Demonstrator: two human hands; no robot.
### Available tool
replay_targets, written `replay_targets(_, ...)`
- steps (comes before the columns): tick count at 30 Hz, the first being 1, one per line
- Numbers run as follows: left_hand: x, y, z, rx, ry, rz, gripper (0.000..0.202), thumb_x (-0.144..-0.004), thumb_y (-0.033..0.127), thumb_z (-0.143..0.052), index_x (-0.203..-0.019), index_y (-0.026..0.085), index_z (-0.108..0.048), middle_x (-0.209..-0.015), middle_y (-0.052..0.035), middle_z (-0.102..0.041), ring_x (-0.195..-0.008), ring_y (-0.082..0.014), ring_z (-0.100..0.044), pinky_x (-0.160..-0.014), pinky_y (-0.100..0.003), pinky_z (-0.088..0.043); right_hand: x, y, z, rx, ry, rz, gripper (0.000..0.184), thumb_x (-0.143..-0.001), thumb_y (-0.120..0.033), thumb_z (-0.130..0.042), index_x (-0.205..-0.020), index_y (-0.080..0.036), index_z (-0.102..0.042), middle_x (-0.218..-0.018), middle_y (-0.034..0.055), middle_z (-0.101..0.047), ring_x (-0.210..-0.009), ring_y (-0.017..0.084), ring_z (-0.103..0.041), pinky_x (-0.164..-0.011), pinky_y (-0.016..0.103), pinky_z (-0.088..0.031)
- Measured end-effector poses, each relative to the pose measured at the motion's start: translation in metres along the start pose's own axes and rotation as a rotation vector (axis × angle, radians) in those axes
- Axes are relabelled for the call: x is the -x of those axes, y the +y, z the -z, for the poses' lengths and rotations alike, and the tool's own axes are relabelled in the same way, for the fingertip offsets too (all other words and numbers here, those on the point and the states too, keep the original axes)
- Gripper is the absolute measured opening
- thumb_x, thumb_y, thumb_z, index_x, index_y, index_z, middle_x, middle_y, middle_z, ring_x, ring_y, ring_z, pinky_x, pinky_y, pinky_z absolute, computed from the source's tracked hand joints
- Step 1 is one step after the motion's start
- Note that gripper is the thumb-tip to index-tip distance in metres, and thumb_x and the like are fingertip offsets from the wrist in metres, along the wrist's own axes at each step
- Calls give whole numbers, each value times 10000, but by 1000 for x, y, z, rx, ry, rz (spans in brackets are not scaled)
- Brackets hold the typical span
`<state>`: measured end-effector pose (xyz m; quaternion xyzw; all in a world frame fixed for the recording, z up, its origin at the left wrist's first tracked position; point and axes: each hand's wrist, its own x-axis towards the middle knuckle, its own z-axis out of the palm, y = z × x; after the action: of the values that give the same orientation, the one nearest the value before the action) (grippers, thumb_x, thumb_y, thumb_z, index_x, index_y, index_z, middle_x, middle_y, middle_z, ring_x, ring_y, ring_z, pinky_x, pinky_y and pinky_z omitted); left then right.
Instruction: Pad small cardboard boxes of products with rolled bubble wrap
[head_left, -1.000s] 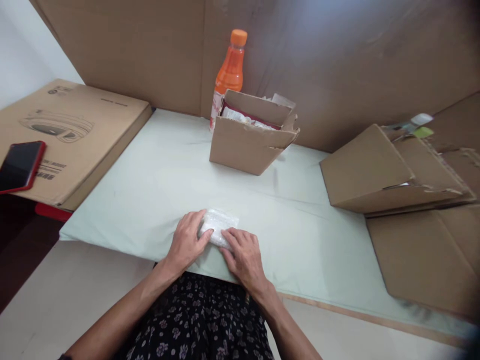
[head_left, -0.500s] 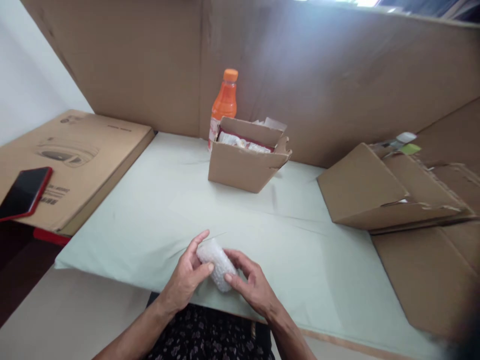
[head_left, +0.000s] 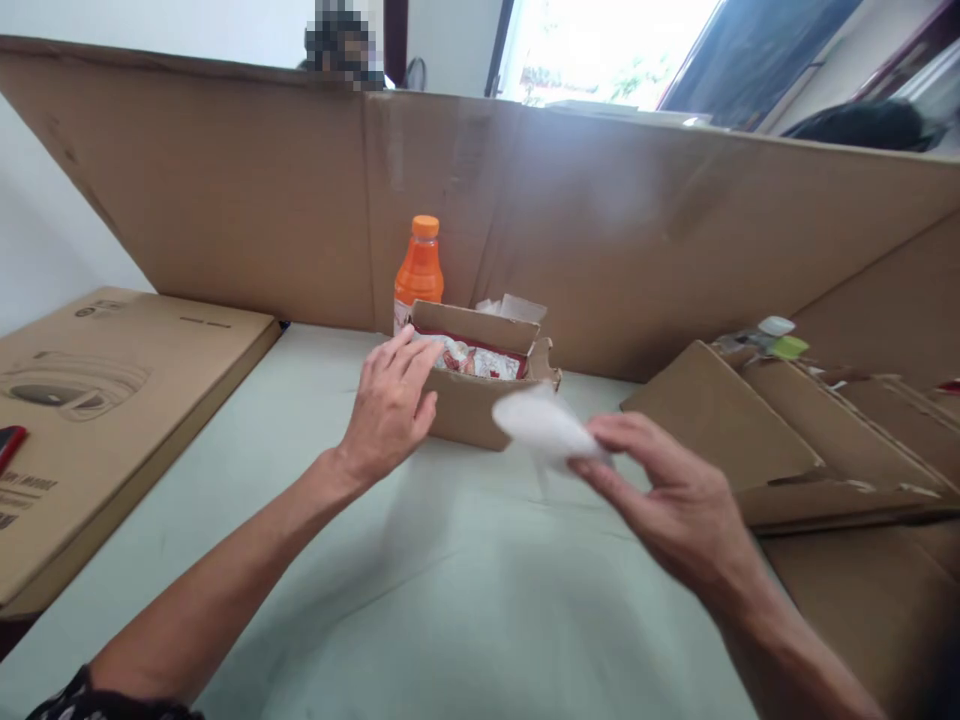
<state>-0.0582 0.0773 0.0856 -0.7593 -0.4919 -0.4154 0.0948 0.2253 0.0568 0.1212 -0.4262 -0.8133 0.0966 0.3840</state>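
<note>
My right hand (head_left: 660,480) pinches a bubble-wrapped bundle (head_left: 544,425), blurred by motion, at its right end. What the wrap encloses is hidden. The bundle hangs in the air just in front of a small open cardboard box (head_left: 469,410). Several white-and-red packets (head_left: 480,360) lie inside that box. At the box's left end is my left hand (head_left: 394,405), holding nothing, its fingers stretched out over the rim. Behind the box stands an orange bottle (head_left: 421,265) with an orange cap.
A large flat carton (head_left: 172,350) lies at the left, with a red-edged phone (head_left: 10,443) on it. Cardboard boxes (head_left: 720,420) stand at the right, a clear bottle with a white cap (head_left: 776,327) among them. A tall cardboard wall (head_left: 637,240) closes off the back of the green-covered table (head_left: 480,620).
Both hands have moved forward from the table's front edge. My left hand has let go of the bubble-wrapped bundle and reached the box; my right hand carries the bundle. The view has tilted up.
</note>
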Motion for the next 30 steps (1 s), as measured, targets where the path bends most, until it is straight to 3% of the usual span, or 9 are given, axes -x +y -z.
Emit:
replay_targets(4,5,-8,-17,-9,-53,-61,195,-865,23,-514,-927,178,-614,-908,-38,-718,-916,-208,-674,-1060,-485,-423,-90,14,1,275,-21,122,188,-888,-325,-646,-1018,-232,-745,-991,63,-735,-896,238,-645,-824,394,-503)
replay_targets(8,24,-6,-19,-8,-21,-67,192,-879,24,-522,-945,180,-612,-932,-38,-721,-898,-192,-668,-1083,-498,-390,-155,26,-45,546,-352,151,186,-846,-278,-677,-991,-229,-783,-983,75,-765,-916,267,-646,-783,381,-474)
replay_targets(12,17,-8,-20,-5,-13,-66,187,-889,32,-536,-956,187,-617,-917,-25,-724,-896,-189,-662,-1080,-500,-390,-173,27,-105,647,-785,124,166,-822,-218,-668,-933,-203,-790,-923,99,-777,-880,257,-694,-694,308,-442)
replay_targets(16,8,-12,-24,7,29,-67,189,-886,35,-561,-971,193,-617,-937,-23,-713,-943,-188,-650,-1095,-499,-392,-172,28,-126,630,-896,142,234,-849,-186,-612,-1024,-170,-767,-966,130,-778,-901,257,-713,-708,295,-450)
replay_targets(19,12,-16,-24,25,206,23,280,-880,101,-616,-1150,172,-592,-1097,-95,-673,-1084,-225,-614,-1052,-467,-456,-170,35,-96,474,-797,130,312,-857,-252,-635,-1150,-205,-732,-1109,93,-764,-983,253,-699,-775,306,-480)
replay_targets(21,21,-24,-23,62,302,155,421,-874,156,-643,-1282,164,-536,-1188,-127,-631,-1151,-239,-589,-1021,-442,-488,-158,45,-59,337,-558,39,317,-880,-302,-608,-1159,-207,-725,-1150,74,-753,-981,229,-692,-815,314,-496)
replay_targets(25,45,-47,-33,283,203,478,493,-868,245,-645,-1344,213,-521,-1301,-115,-593,-1183,-236,-590,-1027,-445,-489,-97,74,-1,203,-27,-231,288,-879,-434,-575,-949,-218,-751,-943,73,-777,-836,227,-696,-807,369,-527)
replay_targets(27,53,-57,-46,456,137,618,583,-840,311,-676,-1387,231,-488,-1414,-125,-537,-1256,-259,-557,-1051,-464,-471,-61,88,-5,108,29,-340,277,-846,-469,-602,-901,-232,-734,-890,72,-772,-794,242,-694,-776,396,-544)
replay_targets(30,52,-63,-70,746,88,770,740,-791,409,-714,-1442,217,-416,-1494,-146,-479,-1343,-290,-497,-1085,-467,-444,-30,99,-50,-75,-24,-388,358,-802,-482,-637,-1028,-213,-706,-977,87,-764,-779,231,-688,-709,374,-561)
